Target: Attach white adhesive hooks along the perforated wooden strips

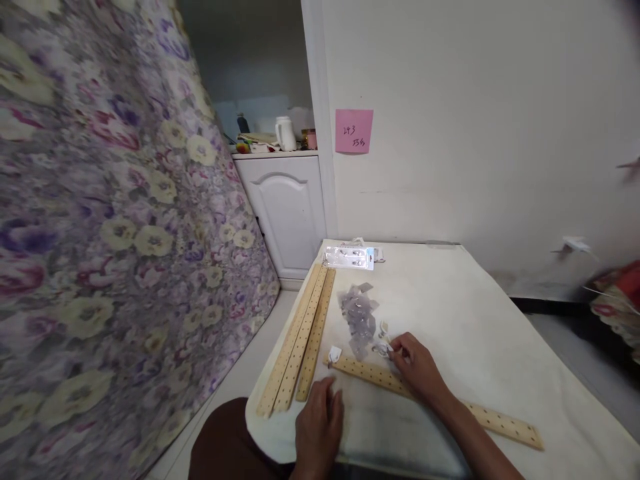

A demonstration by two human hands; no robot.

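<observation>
My right hand (417,367) pinches at a small white tag-like piece (384,347), too small to make out fully, above a wooden strip with rows of dark holes (373,375). That strip lies slantwise under my right wrist. Another small white tag (335,354) with a dark bit on it sits at the strip's left end. Near the table's front edge, my left hand (320,423) rests with loosely curled fingers and a gap beside the thumb, nothing visible in it. Beyond my hands is a pile of small clear plastic packets (359,320).
Several similar wooden strips (305,333) lie lengthwise along the left side of the white table (440,293). A clear blister pack (349,258) lies at the far edge. A floral curtain (135,240) hangs at left; a white cabinet (286,213) stands behind.
</observation>
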